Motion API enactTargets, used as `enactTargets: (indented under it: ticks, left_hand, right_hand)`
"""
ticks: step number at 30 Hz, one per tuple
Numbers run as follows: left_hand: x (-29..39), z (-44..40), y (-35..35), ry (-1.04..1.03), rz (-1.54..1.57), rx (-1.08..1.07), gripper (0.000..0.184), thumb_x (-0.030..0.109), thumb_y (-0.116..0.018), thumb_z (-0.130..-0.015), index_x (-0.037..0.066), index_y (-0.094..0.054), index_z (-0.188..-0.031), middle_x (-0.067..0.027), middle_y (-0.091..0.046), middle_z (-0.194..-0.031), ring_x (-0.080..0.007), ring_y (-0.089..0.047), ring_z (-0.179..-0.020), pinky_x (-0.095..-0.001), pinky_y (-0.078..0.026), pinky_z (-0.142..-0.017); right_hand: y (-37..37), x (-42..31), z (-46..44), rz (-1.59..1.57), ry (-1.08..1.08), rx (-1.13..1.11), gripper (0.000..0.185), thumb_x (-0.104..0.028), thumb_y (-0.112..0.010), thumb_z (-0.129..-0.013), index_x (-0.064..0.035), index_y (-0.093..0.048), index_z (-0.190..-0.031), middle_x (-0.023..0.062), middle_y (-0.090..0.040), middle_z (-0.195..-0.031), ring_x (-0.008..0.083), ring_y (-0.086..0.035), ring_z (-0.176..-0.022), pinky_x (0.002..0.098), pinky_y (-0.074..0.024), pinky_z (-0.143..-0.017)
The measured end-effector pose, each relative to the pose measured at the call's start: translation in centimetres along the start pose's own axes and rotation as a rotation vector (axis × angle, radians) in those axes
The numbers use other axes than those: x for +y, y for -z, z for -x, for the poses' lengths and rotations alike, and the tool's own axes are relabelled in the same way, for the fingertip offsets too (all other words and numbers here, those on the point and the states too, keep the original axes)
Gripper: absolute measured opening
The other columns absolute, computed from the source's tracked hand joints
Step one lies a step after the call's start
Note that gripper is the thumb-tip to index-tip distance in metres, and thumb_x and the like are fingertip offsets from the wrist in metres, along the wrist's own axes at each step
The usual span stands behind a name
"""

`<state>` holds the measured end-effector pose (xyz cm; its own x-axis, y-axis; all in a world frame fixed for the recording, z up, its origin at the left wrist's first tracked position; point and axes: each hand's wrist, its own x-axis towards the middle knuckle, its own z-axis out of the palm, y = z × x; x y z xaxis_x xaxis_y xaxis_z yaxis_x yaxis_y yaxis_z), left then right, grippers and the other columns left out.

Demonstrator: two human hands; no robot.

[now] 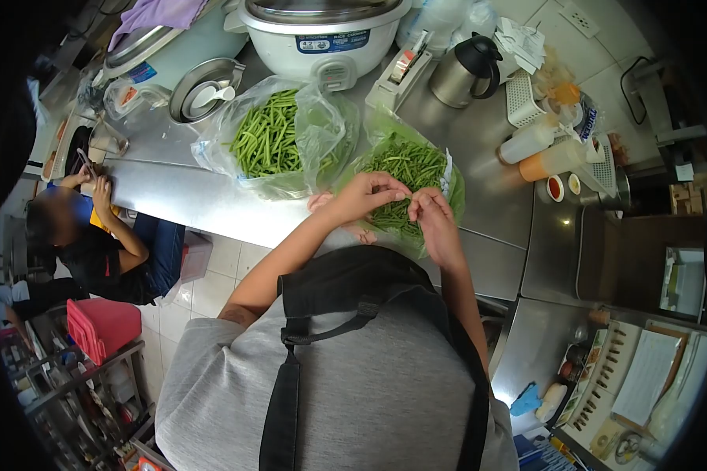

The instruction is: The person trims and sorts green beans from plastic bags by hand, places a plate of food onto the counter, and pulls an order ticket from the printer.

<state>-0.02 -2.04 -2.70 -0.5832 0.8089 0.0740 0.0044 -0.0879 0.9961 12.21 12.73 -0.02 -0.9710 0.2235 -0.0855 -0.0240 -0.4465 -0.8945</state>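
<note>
Both of my hands meet above an open green bag (457,206) of thin green beans (407,163). My left hand (367,196) is pinched at the fingertips on a small green piece of bean. Close against it, my right hand (436,224) has its fingers curled at the same piece. To the left, a clear plastic bag (326,129) holds a heap of cut green beans (271,137). Some pinkish scraps, too unclear to name, show by my left wrist at the counter's front edge.
A rice cooker (326,39), a tape dispenser (401,74) and a steel jug (463,72) stand at the back. Metal bowls (200,94) are at the left, sauce bottles (546,161) at the right. Another person (94,243) sits at the left, holding a phone.
</note>
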Motion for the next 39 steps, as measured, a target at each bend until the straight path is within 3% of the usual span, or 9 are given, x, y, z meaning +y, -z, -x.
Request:
enactTargets:
  ticks: [6, 10, 13, 17, 21, 29, 35, 38, 39]
  left_hand:
    - [4.8, 1.1, 4.8, -0.094, -0.404, 0.472, 0.013, 0.010, -0.065, -0.086, 0.006, -0.073, -0.096, -0.0060, -0.068, -0.085, -0.0138, -0.061, -0.079, -0.0264, -0.047, -0.070]
    - [6.5, 3.6, 11.6, -0.137, -0.887, 0.771, 0.014, 0.012, -0.066, -0.084, 0.009, -0.073, -0.095, -0.0104, -0.065, -0.082, -0.0273, -0.059, -0.075, -0.0345, -0.047, -0.070]
    - [6.4, 5.3, 13.4, -0.130, -1.206, 0.860, 0.014, 0.012, -0.066, -0.083, 0.010, -0.073, -0.094, -0.0117, -0.063, -0.083, -0.0290, -0.058, -0.074, -0.0370, -0.047, -0.071]
    - [6.0, 4.9, 11.4, -0.130, -1.116, 0.827, 0.015, 0.012, -0.066, -0.082, 0.010, -0.073, -0.095, -0.0119, -0.062, -0.085, -0.0289, -0.058, -0.079, -0.0380, -0.047, -0.071]
    - [5.4, 2.5, 5.4, -0.088, -0.816, 0.537, 0.020, 0.014, -0.067, -0.080, 0.012, -0.072, -0.099, -0.0092, -0.062, -0.086, -0.0281, -0.059, -0.082, -0.0380, -0.048, -0.071]
    - [0.1, -1.5, -1.3, -0.166, -0.811, 0.223, 0.019, 0.026, -0.072, -0.077, 0.014, -0.074, -0.093, -0.0075, -0.061, -0.083, -0.0278, -0.061, -0.083, -0.0397, -0.050, -0.071]
    - [0.8, -1.4, -1.9, -0.061, -0.538, 0.145, 0.017, 0.023, -0.072, -0.080, 0.010, -0.075, -0.090, -0.0084, -0.059, -0.074, -0.0262, -0.060, -0.073, -0.0364, -0.047, -0.065]
    - [-1.4, -1.5, -2.4, -0.054, -0.350, 0.142, 0.015, 0.019, -0.072, -0.083, 0.008, -0.075, -0.093, -0.0070, -0.060, -0.073, -0.0170, -0.056, -0.065, -0.0278, -0.043, -0.061]
    - [-1.6, -1.5, -2.3, -0.043, -0.293, 0.156, 0.015, 0.019, -0.071, -0.084, 0.008, -0.075, -0.094, -0.0070, -0.060, -0.073, -0.0158, -0.055, -0.065, -0.0279, -0.043, -0.061]
  right_hand:
    - [3.5, -0.1, -1.6, 0.762, 0.077, 0.288, 0.017, -0.015, -0.054, -0.094, -0.0035, -0.067, -0.098, 0.0029, -0.064, -0.083, 0.0098, -0.052, -0.067, 0.0258, -0.0443, -0.064]
    - [5.7, 0.9, -2.1, 1.103, 0.191, 0.302, 0.018, -0.016, -0.062, -0.088, -0.0050, -0.069, -0.100, 0.0077, -0.066, -0.086, 0.0170, -0.059, -0.067, 0.0301, -0.0480, -0.063]
    - [5.5, 1.4, -2.1, 1.310, 0.264, 0.245, 0.018, -0.017, -0.069, -0.083, -0.0062, -0.071, -0.097, 0.0080, -0.064, -0.081, 0.0188, -0.059, -0.064, 0.0291, -0.0476, -0.061]
    - [5.8, 2.3, -2.6, 1.417, 0.354, 0.228, 0.016, -0.017, -0.074, -0.078, -0.0058, -0.072, -0.089, 0.0064, -0.063, -0.077, 0.0198, -0.057, -0.061, 0.0294, -0.0475, -0.059]
    - [3.7, 0.2, -2.2, 1.289, 0.278, 0.253, 0.013, -0.016, -0.075, -0.076, -0.0049, -0.070, -0.081, 0.0068, -0.063, -0.078, 0.0211, -0.059, -0.064, 0.0321, -0.0478, -0.060]
    - [1.2, -2.6, -1.1, 1.133, 0.312, 0.211, 0.011, -0.012, -0.074, -0.077, -0.0031, -0.067, -0.077, 0.0054, -0.059, -0.073, 0.0154, -0.055, -0.061, 0.0283, -0.0448, -0.056]
    - [1.7, -0.2, -1.1, 0.337, 0.142, 0.314, 0.012, -0.014, -0.066, -0.088, -0.0022, -0.065, -0.085, 0.0010, -0.059, -0.075, 0.0068, -0.053, -0.069, 0.0222, -0.0416, -0.062]
    - [1.0, 0.3, -1.5, -0.124, 0.079, 0.370, 0.009, -0.013, -0.062, -0.090, -0.0041, -0.065, -0.091, 0.0001, -0.060, -0.080, 0.0063, -0.050, -0.070, 0.0205, -0.0389, -0.065]
    - [1.4, 0.4, -1.6, -0.029, 0.081, 0.355, 0.010, -0.013, -0.061, -0.090, -0.0040, -0.065, -0.093, 0.0012, -0.061, -0.083, 0.0079, -0.052, -0.073, 0.0216, -0.0405, -0.067]
